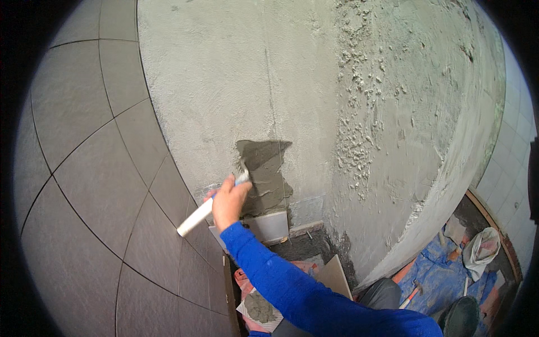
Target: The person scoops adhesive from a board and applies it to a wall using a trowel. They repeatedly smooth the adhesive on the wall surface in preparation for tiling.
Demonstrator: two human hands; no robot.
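Note:
My right hand [229, 197], in a blue sleeve, is closed around a trowel [196, 218] with a long white handle and a bent metal neck. The trowel's blade is hard to make out against a patch of dark wet mortar [266, 174] on the grey rendered wall [224, 73]. Below that patch a white tile strip [270, 227] stands along the wall's foot. A ribbed white tile [274, 326] with a heap of mortar [259, 306] on it is at the lower edge. My left hand is out of sight; a bit of blue sleeve shows there.
Large grey tiles [101, 219] cover the wall on the left. A rough rendered wall [393, 123] meets the corner at right. A loose beige tile [335, 275] leans near my arm. At lower right lie a blue sheet [441, 267], a hammer [411, 296] and a white sack [482, 251].

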